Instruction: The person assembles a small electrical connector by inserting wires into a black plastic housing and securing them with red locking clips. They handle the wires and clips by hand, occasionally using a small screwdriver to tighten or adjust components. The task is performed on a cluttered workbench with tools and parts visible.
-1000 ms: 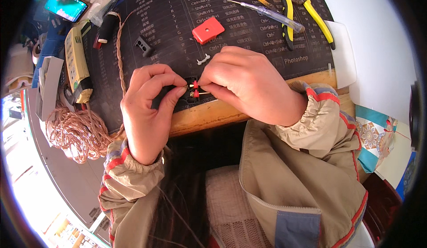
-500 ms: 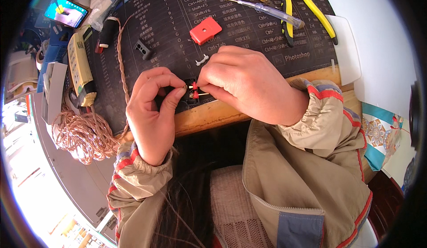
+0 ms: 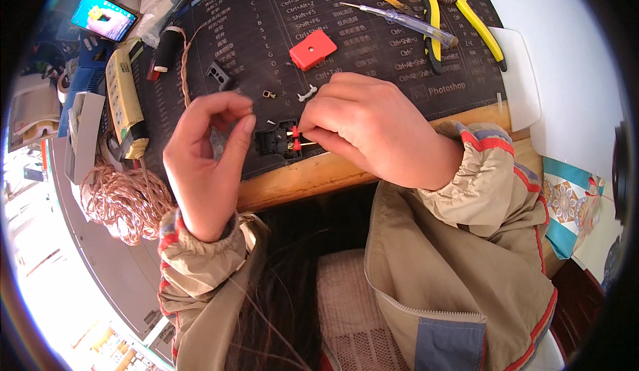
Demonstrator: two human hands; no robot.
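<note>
Black housing set by the near edge of the desk, a hand at its red parts

The housing [image 3: 271, 145] is placed on the dark mat [image 3: 241, 41], just behind the bare wooden near edge of the desk [image 3: 293, 185]. Two red parts [image 3: 295, 145] are seated at its right side, and a thin rod [image 3: 311, 144] is seen extending from the lower one, beneath the right hand [image 3: 373, 128]. The right thumb and forefinger are drawn together beside the upper red part; whether anything is gripped there cannot be told. The left hand [image 3: 210, 161] is held up to the left of the housing, apart from it, with thumb and forefinger nearly meeting; whether anything small is pinched cannot be told.

Behind the housing, a screw [image 3: 271, 122], a brass piece [image 3: 269, 94] and a white clip [image 3: 307, 93] are laid out. A red cover [image 3: 313, 50] is set farther back, with a dark block [image 3: 218, 75] to its left. Toward the far right corner, a screwdriver [image 3: 403, 20] is laid among yellow-handled pliers [image 3: 480, 30]. Along the left edge, a power strip [image 3: 123, 98] is placed, with coiled wire [image 3: 126, 201] at the near left corner.
</note>
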